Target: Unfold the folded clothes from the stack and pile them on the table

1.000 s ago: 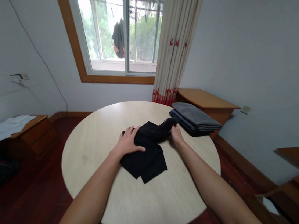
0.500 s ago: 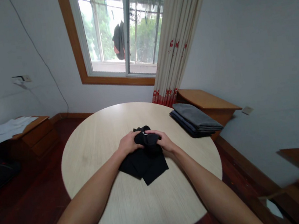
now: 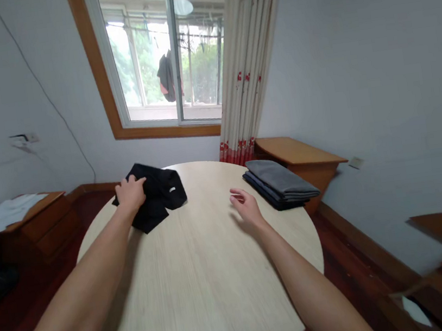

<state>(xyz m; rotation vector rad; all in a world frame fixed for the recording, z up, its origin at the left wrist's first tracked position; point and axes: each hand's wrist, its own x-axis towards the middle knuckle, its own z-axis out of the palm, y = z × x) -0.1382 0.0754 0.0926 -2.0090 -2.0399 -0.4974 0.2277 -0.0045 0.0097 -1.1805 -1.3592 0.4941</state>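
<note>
A crumpled black garment [image 3: 158, 188] with a small white tag is at the far left of the round table [image 3: 204, 277], partly past its rim. On its left part is my left hand [image 3: 131, 193], fingers bent and gripping the cloth. Whether it is a top or shorts I cannot make out. Over the right middle of the table hovers my right hand [image 3: 246, 205], its fingers loosely curled and apart, holding nothing. Just beyond that hand lies a stack of folded clothes [image 3: 283, 181], grey on top with dark blue and black beneath.
A wooden cabinet [image 3: 301, 149] stands behind the stack, against the wall. White cloth or paper [image 3: 6, 215] covers part of a low drawer unit [image 3: 54, 222] at the left. Ahead are a window [image 3: 165, 58] and a long curtain [image 3: 248, 63].
The black garment has gone from the table's middle to its far left with my left hand, and is spread wider. My right hand has let go of it. The view has shifted slightly.
</note>
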